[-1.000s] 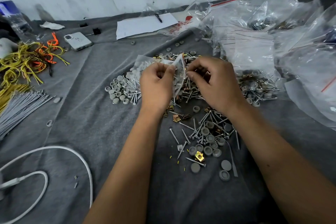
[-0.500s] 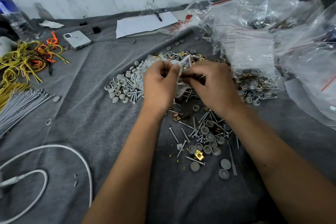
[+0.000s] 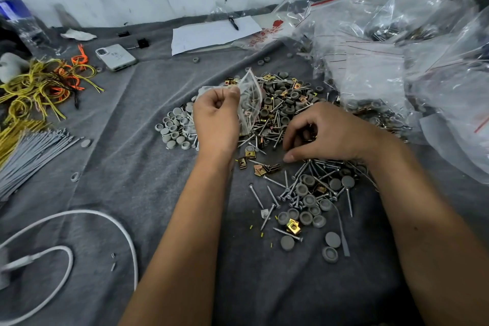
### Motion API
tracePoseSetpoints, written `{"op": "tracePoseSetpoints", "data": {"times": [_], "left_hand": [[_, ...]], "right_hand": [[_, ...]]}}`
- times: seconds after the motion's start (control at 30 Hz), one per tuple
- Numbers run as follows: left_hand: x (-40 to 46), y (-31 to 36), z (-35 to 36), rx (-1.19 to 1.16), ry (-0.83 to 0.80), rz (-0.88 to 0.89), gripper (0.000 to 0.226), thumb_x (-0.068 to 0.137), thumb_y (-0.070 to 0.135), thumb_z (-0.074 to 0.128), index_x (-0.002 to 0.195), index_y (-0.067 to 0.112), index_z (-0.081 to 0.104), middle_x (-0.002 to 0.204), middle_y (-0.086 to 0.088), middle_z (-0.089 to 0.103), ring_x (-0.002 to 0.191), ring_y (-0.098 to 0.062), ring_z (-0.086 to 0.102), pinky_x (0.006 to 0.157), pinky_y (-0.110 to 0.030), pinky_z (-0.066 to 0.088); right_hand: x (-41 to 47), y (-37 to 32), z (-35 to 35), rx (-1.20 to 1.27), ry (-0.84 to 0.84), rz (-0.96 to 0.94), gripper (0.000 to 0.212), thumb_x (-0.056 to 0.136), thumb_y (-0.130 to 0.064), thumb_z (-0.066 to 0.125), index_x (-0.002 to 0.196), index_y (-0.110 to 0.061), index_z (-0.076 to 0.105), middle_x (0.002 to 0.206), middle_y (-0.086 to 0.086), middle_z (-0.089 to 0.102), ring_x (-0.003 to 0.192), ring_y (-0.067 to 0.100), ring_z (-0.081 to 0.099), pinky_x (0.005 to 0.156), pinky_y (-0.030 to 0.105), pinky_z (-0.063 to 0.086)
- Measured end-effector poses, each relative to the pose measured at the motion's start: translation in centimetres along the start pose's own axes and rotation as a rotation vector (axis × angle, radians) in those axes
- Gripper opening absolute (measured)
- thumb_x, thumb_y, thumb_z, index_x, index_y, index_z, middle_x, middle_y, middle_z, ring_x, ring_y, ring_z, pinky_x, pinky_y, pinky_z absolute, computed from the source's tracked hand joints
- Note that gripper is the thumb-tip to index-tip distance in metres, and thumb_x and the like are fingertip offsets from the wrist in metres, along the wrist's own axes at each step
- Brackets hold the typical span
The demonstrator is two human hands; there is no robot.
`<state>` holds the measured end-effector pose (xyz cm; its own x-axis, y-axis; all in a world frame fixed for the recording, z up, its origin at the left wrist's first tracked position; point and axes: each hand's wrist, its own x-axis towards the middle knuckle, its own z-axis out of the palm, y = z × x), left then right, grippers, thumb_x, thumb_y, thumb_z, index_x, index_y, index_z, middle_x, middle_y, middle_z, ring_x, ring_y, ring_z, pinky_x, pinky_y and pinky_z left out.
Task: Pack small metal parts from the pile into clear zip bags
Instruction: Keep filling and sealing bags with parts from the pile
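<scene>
A small clear zip bag (image 3: 251, 103) with a few screws inside hangs from my left hand (image 3: 215, 119), which pinches its top edge above the pile. The pile of metal parts (image 3: 285, 103), made of screws, grey caps and brass clips, spreads across the grey cloth. My right hand (image 3: 325, 135) is down on the pile just right of the bag, fingers curled over some parts, thumb touching the cloth. What it holds is hidden under the fingers. More screws and caps (image 3: 309, 198) lie nearer me.
Heaps of clear bags (image 3: 397, 61), some filled, crowd the right side. Grey caps (image 3: 174, 130) sit left of my left hand. Yellow and orange wires (image 3: 45, 85), grey ties (image 3: 31, 151), a phone (image 3: 116, 57), paper (image 3: 211, 33) and a white cable (image 3: 79, 222) lie around.
My right hand let go of the bag and dropped down and right onto the pile. My left hand kept the bag and holds it alone.
</scene>
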<state>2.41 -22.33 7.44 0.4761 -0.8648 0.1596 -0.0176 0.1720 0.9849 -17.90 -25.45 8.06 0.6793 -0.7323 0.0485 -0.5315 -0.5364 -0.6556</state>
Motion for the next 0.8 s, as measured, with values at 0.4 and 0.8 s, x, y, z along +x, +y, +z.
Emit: {"op": "tracePoseSetpoints", "data": {"times": [0.4, 0.8], "left_hand": [[-0.7, 0.1, 0.6, 0.21, -0.085, 0.116, 0.026, 0.102, 0.014, 0.064, 0.076, 0.013, 0.061, 0.052, 0.013, 0.047, 0.044, 0.002, 0.038, 0.046, -0.014, 0.033], [-1.4, 0.1, 1.4, 0.314, -0.17, 0.217, 0.02, 0.1, 0.012, 0.067, 0.081, 0.011, 0.063, 0.063, 0.008, 0.056, 0.051, 0.002, 0.047, 0.052, -0.014, 0.037]], "right_hand": [[0.2, 0.3, 0.4, -0.049, 0.031, 0.082, 0.021, 0.072, -0.032, 0.092, 0.079, -0.033, 0.073, 0.078, -0.009, 0.069, 0.071, 0.003, 0.063, 0.061, 0.023, 0.052], [1.2, -1.5, 1.8, 0.094, 0.605, -0.092, 0.015, 0.08, -0.013, 0.086, 0.09, -0.011, 0.075, 0.088, -0.004, 0.067, 0.077, 0.011, 0.064, 0.07, 0.019, 0.052]]}}
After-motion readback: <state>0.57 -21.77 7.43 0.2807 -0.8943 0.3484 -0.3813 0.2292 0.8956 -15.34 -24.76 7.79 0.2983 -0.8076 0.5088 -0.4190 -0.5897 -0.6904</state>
